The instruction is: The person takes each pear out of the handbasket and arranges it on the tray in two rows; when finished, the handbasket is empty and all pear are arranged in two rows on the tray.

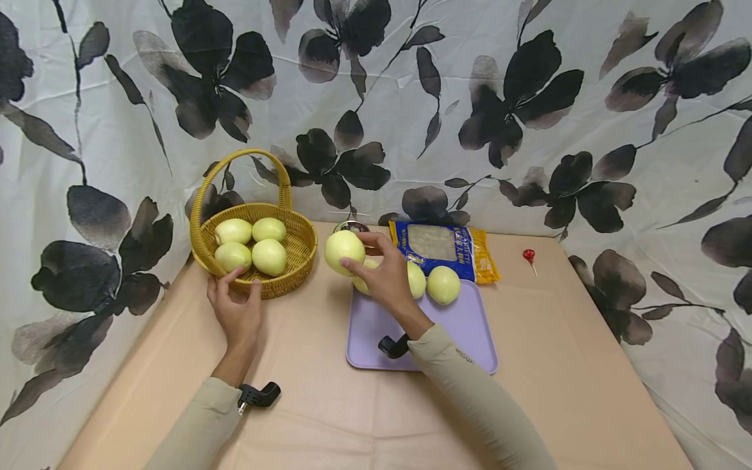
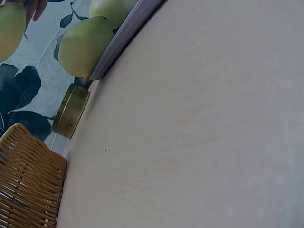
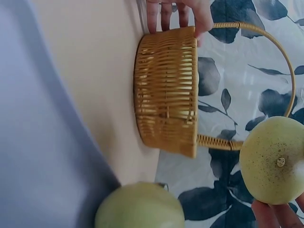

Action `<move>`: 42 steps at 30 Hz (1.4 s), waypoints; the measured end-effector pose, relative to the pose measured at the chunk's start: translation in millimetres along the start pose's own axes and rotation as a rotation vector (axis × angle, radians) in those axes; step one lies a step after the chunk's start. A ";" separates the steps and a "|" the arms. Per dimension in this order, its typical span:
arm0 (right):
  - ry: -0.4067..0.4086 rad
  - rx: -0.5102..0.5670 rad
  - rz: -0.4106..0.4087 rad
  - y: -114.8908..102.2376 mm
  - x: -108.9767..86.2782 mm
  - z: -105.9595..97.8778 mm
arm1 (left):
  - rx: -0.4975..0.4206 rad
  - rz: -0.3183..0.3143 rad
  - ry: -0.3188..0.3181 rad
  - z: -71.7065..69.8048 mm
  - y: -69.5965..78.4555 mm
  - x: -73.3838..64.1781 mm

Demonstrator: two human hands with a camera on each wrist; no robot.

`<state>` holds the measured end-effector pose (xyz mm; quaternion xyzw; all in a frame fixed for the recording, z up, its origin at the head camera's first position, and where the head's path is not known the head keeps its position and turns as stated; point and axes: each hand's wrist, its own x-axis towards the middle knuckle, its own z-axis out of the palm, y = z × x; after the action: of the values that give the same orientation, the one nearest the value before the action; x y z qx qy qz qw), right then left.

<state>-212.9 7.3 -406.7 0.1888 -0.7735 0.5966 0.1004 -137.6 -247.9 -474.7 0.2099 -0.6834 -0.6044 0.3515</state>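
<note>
Between thumb and fingers, my right hand (image 1: pixel 384 271) holds a round, pale yellow-green fruit (image 1: pixel 344 252) in the air, above the far left edge of the lilac tray (image 1: pixel 423 339). Brown speckles surround the end of this fruit (image 3: pixel 275 160) in the right wrist view. My left hand (image 1: pixel 235 310) grips the near rim of a yellow wicker basket (image 1: pixel 296 277), with several similar fruits (image 1: pixel 269 256) inside. In the right wrist view, the left fingers (image 3: pixel 166 16) lie against the basket's outer wall. More fruits (image 1: pixel 443 285) sit along the tray's far side, partly hidden by my right hand.
A blue and yellow food packet (image 1: pixel 435 248) lies behind the tray. A small round tin (image 2: pixel 71 111) stands at the back, between basket and tray. A red lollipop (image 1: pixel 529 256) lies at the far right of the table. Floral cloth (image 1: pixel 411 163) hangs around the table.
</note>
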 end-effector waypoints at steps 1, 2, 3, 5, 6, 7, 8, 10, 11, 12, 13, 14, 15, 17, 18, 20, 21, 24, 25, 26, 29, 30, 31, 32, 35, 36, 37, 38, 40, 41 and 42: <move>0.002 0.008 0.002 0.6 -1.6 -3.4 | 0.003 0.005 -0.002 0.0 -4.7 1.9; 0.008 0.013 0.002 1.5 -3.1 -6.7 | 0.007 0.007 -0.004 -0.5 -8.6 3.5; 0.012 0.019 0.006 2.7 -4.5 -10.0 | 0.011 0.009 -0.006 -1.0 -11.7 4.7; 0.021 0.045 0.018 4.7 -7.7 -16.9 | 0.012 0.005 -0.010 -1.8 -15.3 6.0; 0.026 0.054 0.025 5.9 -9.1 -20.4 | 0.010 0.003 -0.012 -2.1 -16.0 6.2; 0.033 0.060 0.032 7.0 -10.8 -23.9 | 0.007 0.001 -0.013 -2.3 -16.3 6.1; 0.041 0.057 0.041 8.2 -12.5 -27.6 | 0.007 0.000 -0.014 -2.8 -16.4 5.9; 0.052 0.058 0.057 10.1 -15.8 -35.1 | 0.003 -0.004 -0.018 -3.0 -15.6 5.1; 0.058 0.052 0.066 11.1 -17.5 -39.0 | 0.003 -0.003 -0.020 -3.1 -15.2 4.8; 0.061 0.046 0.073 12.0 -19.3 -43.0 | 0.001 -0.002 -0.021 -3.3 -14.7 4.4; 0.066 0.039 0.080 13.3 -21.0 -46.9 | 0.001 -0.001 -0.023 -3.4 -14.6 4.0; 0.070 0.033 0.087 14.6 -22.6 -50.9 | 0.001 0.001 -0.023 -3.3 -14.6 3.7; 0.075 0.028 0.093 15.8 -24.3 -54.9 | 0.001 0.002 -0.024 -3.2 -14.5 3.4; 0.090 0.024 0.099 18.6 -27.1 -63.2 | -0.002 0.004 -0.024 -3.1 -14.6 3.4; 0.099 0.018 0.103 20.2 -28.3 -67.4 | -0.005 0.004 -0.023 -2.9 -14.6 3.4; 0.120 0.008 0.108 23.6 -30.7 -76.2 | -0.011 0.004 -0.022 -2.7 -14.9 3.7; 0.129 0.001 0.111 25.5 -31.9 -80.8 | -0.014 0.003 -0.022 -2.6 -15.0 3.9; 0.159 -0.006 0.120 31.3 -35.5 -95.6 | -0.023 0.002 -0.021 -2.3 -15.7 4.4; 0.168 -0.007 0.121 33.0 -36.8 -100.9 | -0.022 0.001 -0.021 -2.3 -15.9 4.4; 0.177 -0.011 0.125 34.8 -38.2 -106.3 | -0.022 0.000 -0.022 -2.3 -16.0 4.3; 0.208 -0.018 0.131 39.9 -41.5 -122.5 | -0.018 -0.001 -0.022 -2.4 -16.1 4.2; 0.219 -0.023 0.136 41.5 -42.6 -128.0 | -0.017 0.000 -0.022 -2.5 -16.2 4.2; 0.232 -0.029 0.140 43.3 -43.8 -133.5 | -0.012 0.000 -0.023 -2.8 -16.2 4.1; 0.244 -0.039 0.147 45.4 -44.9 -138.8 | -0.012 0.001 -0.023 -2.8 -16.3 4.1; 0.281 -0.077 0.177 52.0 -49.3 -154.7 | -0.013 0.002 -0.024 -2.7 -16.5 4.1; 0.294 -0.088 0.190 54.3 -50.9 -159.7 | -0.013 0.003 -0.024 -2.6 -16.7 4.1; 0.307 -0.097 0.204 56.8 -52.3 -164.4 | -0.012 0.003 -0.025 -2.6 -16.8 4.0; 0.319 -0.108 0.217 59.5 -53.8 -168.8 | -0.012 0.005 -0.025 -2.5 -17.0 4.1; 0.342 -0.122 0.236 64.7 -56.0 -176.5 | -0.008 0.006 -0.024 -2.5 -17.9 4.4; 0.351 -0.130 0.243 68.1 -56.7 -180.1 | -0.010 0.007 -0.022 -2.4 -18.1 4.7; 0.358 -0.140 0.250 71.3 -57.6 -183.2 | -0.011 0.008 -0.021 -2.4 -18.4 5.0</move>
<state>-202.8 208.7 -442.6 -0.0248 -0.8001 0.5735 0.1744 -141.8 -256.5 -491.4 0.1987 -0.6845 -0.6090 0.3479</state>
